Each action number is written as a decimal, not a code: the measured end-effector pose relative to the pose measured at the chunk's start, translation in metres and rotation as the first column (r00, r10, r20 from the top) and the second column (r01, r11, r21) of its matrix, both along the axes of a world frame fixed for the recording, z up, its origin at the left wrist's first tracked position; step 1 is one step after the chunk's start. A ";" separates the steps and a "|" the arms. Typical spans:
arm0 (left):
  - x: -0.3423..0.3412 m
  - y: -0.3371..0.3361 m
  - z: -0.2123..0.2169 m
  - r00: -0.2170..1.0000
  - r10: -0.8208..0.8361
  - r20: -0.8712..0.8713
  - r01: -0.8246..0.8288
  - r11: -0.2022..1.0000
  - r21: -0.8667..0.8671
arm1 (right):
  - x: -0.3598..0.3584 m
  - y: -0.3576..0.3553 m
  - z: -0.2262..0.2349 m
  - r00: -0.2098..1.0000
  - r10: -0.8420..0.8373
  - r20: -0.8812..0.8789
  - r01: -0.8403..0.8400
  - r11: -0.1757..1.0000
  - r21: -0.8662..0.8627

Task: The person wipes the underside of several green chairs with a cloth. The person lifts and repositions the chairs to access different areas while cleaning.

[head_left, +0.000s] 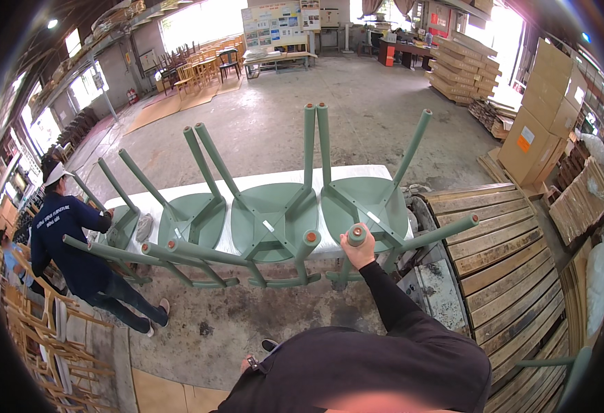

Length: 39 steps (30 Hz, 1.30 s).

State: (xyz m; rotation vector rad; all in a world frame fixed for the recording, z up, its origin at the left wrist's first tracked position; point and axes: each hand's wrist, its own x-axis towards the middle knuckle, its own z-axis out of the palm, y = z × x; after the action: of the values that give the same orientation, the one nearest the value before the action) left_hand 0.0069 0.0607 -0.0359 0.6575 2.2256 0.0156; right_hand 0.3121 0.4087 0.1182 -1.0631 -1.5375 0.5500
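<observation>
Several green chairs lie upside down in a row, their seats on a long table with a white covering (281, 177) and their legs pointing up. My right hand (361, 252) is wrapped round the near leg (357, 235) of the rightmost green chair (357, 196), close to its tip. A small pale label (373, 221) sits on that chair's underframe. To its left stands another upturned green chair (267, 210). Of my left hand (247, 364) only a sliver shows low beside my body, next to a small metallic piece; its fingers are hidden.
A co-worker in dark blue (68, 237) stands at the row's left end. Right of the table is a slatted wooden platform (505, 265), with cardboard boxes (532, 144) beyond. Wooden chair frames (54, 344) crowd the lower left. Chair backs hang over the table's near edge.
</observation>
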 end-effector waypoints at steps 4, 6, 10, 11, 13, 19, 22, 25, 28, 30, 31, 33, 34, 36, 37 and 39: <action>-0.003 0.007 0.000 1.000 -0.029 -0.004 0.029 0.999 -0.046 | 0.003 0.000 0.001 1.000 -0.008 -0.013 0.008 1.000 -0.002; -0.005 0.009 0.000 0.998 -0.057 -0.016 0.055 0.996 -0.071 | 0.004 0.000 0.003 1.000 -0.013 -0.014 0.012 1.000 -0.017; -0.005 0.011 -0.001 0.993 -0.098 -0.069 0.089 0.989 -0.117 | 0.002 0.000 0.003 1.000 -0.016 -0.010 0.016 1.000 -0.010; -0.005 0.011 -0.002 0.992 -0.087 -0.096 0.075 0.990 -0.122 | 0.002 0.001 0.002 1.000 -0.020 -0.010 0.020 1.000 -0.003; -0.005 0.010 -0.003 0.994 -0.077 -0.081 0.069 0.992 -0.102 | 0.002 0.002 0.001 1.000 -0.022 0.003 0.022 1.000 0.011; -0.005 0.011 -0.003 1.000 0.001 0.008 -0.001 1.000 -0.023 | 0.005 0.005 -0.002 1.000 -0.021 0.002 0.021 1.000 0.003; -0.008 0.008 -0.004 0.998 0.058 0.040 -0.058 0.998 0.003 | 0.003 0.005 -0.001 1.000 -0.014 -0.006 0.014 1.000 -0.006; -0.008 0.008 -0.004 1.000 0.024 0.001 -0.024 0.999 -0.022 | 0.001 0.005 0.002 1.000 -0.013 -0.003 0.013 1.000 -0.013; -0.007 0.010 -0.003 1.000 0.013 -0.013 -0.013 0.999 -0.035 | 0.002 0.006 0.002 1.000 -0.015 0.002 0.016 1.000 -0.019; -0.004 0.014 -0.002 1.000 -0.004 -0.018 0.003 0.999 -0.044 | 0.006 0.007 0.000 1.000 -0.014 -0.004 0.014 1.000 -0.025; -0.004 0.015 -0.002 1.000 -0.006 -0.020 0.005 0.999 -0.046 | 0.007 0.008 0.000 1.000 -0.008 -0.013 0.008 1.000 -0.028; -0.006 0.012 -0.003 0.999 -0.004 -0.032 0.003 0.998 -0.055 | 0.006 0.008 0.000 1.000 0.000 -0.019 0.000 1.000 -0.031; -0.008 0.009 -0.004 0.999 0.004 -0.039 -0.006 0.998 -0.058 | 0.002 0.008 0.001 1.000 0.003 -0.016 -0.004 1.000 -0.031; -0.010 0.006 -0.007 0.999 0.005 -0.047 -0.008 0.998 -0.063 | 0.000 0.008 0.002 1.000 -0.002 -0.012 0.001 1.000 -0.026; -0.009 0.008 -0.008 0.999 0.003 -0.049 -0.006 0.998 -0.066 | 0.001 0.008 0.001 1.000 -0.009 -0.011 0.009 1.000 -0.023; -0.008 0.009 -0.009 0.999 -0.002 -0.049 -0.001 0.998 -0.070 | 0.002 0.009 0.000 1.000 -0.015 -0.015 0.015 1.000 -0.011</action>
State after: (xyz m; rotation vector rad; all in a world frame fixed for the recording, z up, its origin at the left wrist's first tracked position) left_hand -0.0015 0.0697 -0.0452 0.6260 2.2621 -0.0794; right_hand 0.3145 0.4182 0.1184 -1.0754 -1.5142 0.5552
